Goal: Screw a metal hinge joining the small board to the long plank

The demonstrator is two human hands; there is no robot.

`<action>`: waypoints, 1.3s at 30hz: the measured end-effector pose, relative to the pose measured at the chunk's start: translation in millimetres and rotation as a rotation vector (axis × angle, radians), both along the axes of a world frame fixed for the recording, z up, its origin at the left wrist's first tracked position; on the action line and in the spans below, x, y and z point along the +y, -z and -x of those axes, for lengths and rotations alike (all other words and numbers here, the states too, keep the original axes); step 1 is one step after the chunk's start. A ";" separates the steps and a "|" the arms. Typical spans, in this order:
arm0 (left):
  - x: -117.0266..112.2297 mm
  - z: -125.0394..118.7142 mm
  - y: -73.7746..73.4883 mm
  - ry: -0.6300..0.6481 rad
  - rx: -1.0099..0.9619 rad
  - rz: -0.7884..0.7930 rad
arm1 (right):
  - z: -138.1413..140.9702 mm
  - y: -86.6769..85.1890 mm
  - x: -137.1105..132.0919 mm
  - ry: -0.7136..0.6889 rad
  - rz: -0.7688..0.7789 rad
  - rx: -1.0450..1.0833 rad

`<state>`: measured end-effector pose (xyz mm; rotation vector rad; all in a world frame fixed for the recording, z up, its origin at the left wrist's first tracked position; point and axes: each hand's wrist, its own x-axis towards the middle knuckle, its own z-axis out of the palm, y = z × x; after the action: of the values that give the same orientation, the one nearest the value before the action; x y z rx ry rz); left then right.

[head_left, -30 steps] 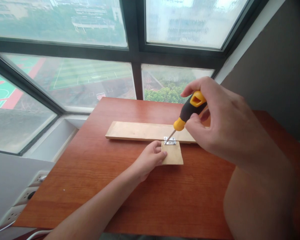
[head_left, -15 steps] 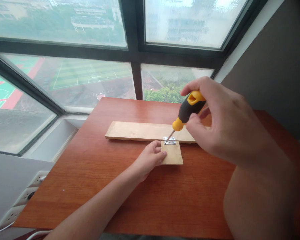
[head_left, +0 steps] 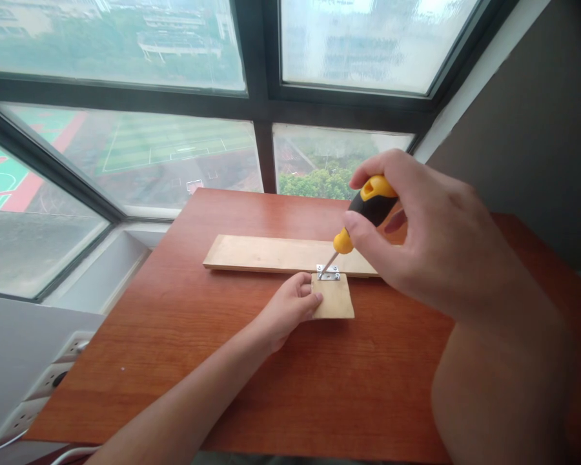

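My right hand (head_left: 416, 226) is closed around the black and yellow handle of a screwdriver (head_left: 343, 241). The shaft slants down to the left, its tip at the lower left of a small metal hinge (head_left: 328, 272). That hinge bridges a long wooden board (head_left: 271, 254) and a small square wooden piece (head_left: 334, 300) in front of it. My left hand (head_left: 295, 307) grips the small piece by its left edge, thumb on top and fingers at the side. Behind my right hand, the board's right end is hidden.
Everything lies on a reddish-brown wooden table (head_left: 174, 361). Large windows with a dark frame (head_left: 256, 97) stand beyond the far edge, and a grey wall (head_left: 523, 129) rises on the right. Power sockets (head_left: 48, 381) and a white cable (head_left: 75, 452) are at the lower left.
My right thumb has shifted up and left along the screwdriver, and its handle has turned slightly. The left hand, board and small piece stay in place.
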<state>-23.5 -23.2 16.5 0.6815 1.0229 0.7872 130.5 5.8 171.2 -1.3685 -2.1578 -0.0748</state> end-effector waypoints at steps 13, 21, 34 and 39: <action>0.2 0.2 -0.7 0.010 0.012 -0.003 | 0.6 1.6 1.1 0.025 -0.023 0.022; 0.1 0.1 -1.3 0.003 0.009 -0.003 | -1.2 1.5 0.1 -0.005 0.003 0.007; 0.7 0.8 0.8 0.009 0.000 0.014 | 1.1 1.3 0.5 -0.011 -0.006 0.032; 0.5 1.0 1.8 0.003 -0.013 0.004 | 2.1 1.6 1.4 -0.005 -0.029 0.037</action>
<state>-24.5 -22.7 14.7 0.6734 1.0116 0.7855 128.4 7.2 169.7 -1.3381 -2.1214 -0.0777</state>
